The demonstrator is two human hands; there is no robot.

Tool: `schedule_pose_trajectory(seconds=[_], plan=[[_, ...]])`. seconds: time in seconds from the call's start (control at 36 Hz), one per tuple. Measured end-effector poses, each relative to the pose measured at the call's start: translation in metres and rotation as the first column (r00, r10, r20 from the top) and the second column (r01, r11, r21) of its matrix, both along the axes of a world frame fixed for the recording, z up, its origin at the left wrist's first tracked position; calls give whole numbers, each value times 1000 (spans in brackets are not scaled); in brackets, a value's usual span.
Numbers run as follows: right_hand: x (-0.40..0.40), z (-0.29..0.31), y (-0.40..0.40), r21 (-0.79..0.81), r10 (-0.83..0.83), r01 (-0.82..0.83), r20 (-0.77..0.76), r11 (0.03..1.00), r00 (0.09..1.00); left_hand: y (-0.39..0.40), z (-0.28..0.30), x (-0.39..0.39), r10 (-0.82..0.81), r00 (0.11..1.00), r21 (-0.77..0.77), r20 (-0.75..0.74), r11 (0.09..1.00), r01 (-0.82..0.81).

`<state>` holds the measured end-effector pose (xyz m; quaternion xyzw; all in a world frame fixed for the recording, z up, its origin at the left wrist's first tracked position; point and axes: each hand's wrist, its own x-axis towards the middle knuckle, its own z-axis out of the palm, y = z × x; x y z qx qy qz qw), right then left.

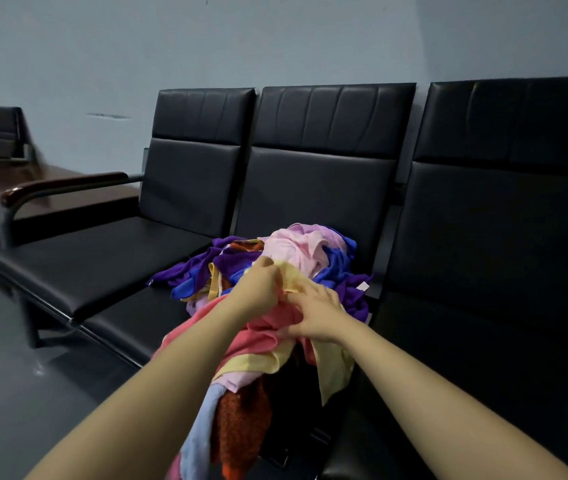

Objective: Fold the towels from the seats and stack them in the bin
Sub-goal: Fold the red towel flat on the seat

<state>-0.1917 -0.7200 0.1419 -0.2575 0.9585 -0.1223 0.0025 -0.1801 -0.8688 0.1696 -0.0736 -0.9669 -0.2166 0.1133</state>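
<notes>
A heap of crumpled towels [296,258] in purple, blue, pink, yellow and coral covers the middle seat [130,327] of a black bench. Some hang over the seat's front edge, among them a light blue one [203,420] and an orange one [241,420]. My left hand [258,285] is closed on a pale yellow towel [293,280] at the top of the heap. My right hand [317,317] grips the cloth just beside it, where yellow meets a coral towel [261,337]. Both hands touch. No bin is in view.
The bench has three black padded seats; the left seat [95,265] and right seat [483,341] hold nothing. A brown armrest [64,185] ends the bench on the left, beside a dark wooden table [5,195]. Grey floor [16,393] lies at lower left.
</notes>
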Motion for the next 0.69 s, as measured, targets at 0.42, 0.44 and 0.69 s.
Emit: schedule_pose_trajectory(seconds=[0.42,0.44,0.69], plan=[[-14,7,8,-448,-386,250,-243,859,890,1,-14,5,259,962,-378,-87,885,-273],[-13,11,7,-480,-376,229,-236,847,896,2,-10,5,281,952,-313,-120,900,-305],[1,44,-4,-658,-327,204,-69,725,942,12,41,8,310,864,19,-397,944,-330]])
